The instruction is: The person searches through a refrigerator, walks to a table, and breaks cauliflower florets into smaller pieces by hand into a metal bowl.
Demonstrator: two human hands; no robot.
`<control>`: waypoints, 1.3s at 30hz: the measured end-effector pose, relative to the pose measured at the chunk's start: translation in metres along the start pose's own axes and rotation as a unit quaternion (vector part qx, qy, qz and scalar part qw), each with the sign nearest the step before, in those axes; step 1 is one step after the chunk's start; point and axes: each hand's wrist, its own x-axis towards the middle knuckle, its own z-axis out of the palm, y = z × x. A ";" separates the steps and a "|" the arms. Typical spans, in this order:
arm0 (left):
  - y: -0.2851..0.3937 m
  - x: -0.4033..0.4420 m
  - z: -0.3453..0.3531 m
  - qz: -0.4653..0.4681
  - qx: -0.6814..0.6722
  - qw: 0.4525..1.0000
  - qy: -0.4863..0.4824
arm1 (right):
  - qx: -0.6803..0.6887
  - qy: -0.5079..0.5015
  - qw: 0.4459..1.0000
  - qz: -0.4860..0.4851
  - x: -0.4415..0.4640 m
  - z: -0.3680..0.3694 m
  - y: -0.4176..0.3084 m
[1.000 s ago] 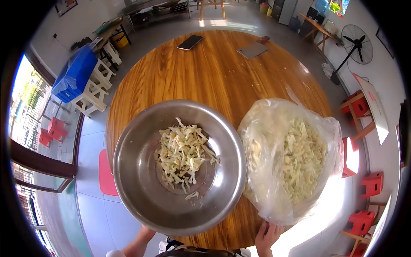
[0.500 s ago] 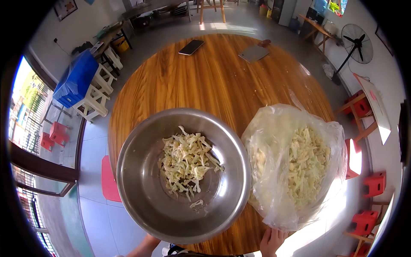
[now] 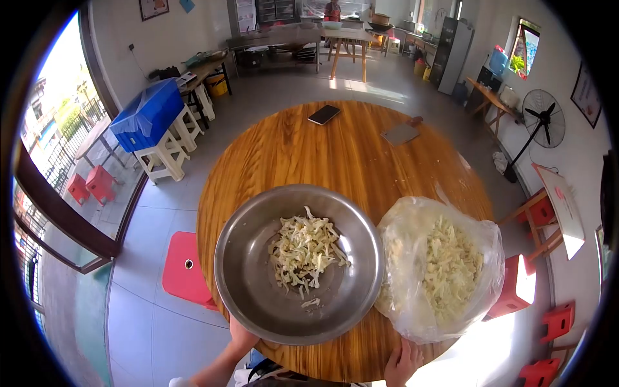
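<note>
A wide steel basin [image 3: 248, 303] rests on the round wooden table [image 3: 271, 148], with chopped cauliflower [image 3: 306, 248] heaped inside. My left hand [image 3: 243, 335] is against the basin's lower left side, its fingers hidden beneath the rim. To the right, touching or nearly touching the basin, stands an open clear plastic bag [image 3: 403, 258] full of cut cauliflower pieces [image 3: 451, 271]. Just below the bag, my right hand [image 3: 404, 363] lies at the table's near edge with fingers stretched out, holding nothing; their tips reach the bag's lower edge.
Toward the table's far side lie a phone [image 3: 324, 115] and a cleaver [image 3: 401, 133]. A red stool [image 3: 184, 271] stands left of the table, another [image 3: 514, 287] at right. A standing fan [image 3: 543, 119] is by the right wall. A person [image 3: 333, 11] is far back.
My view has tilted up, so more of the room shows and the table sits lower. More of my left hand appears beside the basin. The basin and bag look much the same.
</note>
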 end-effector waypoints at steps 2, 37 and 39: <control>0.025 0.009 -0.013 0.013 -0.042 0.999 0.031 | -0.014 -0.009 1.000 0.006 -0.013 0.010 0.014; 0.022 0.038 -0.072 -0.142 -0.444 0.884 0.041 | 0.020 0.077 0.997 -0.014 -0.014 -0.006 0.006; 0.034 0.039 -0.074 -0.053 -0.291 0.933 0.202 | 0.023 0.079 0.997 -0.007 -0.013 -0.004 0.008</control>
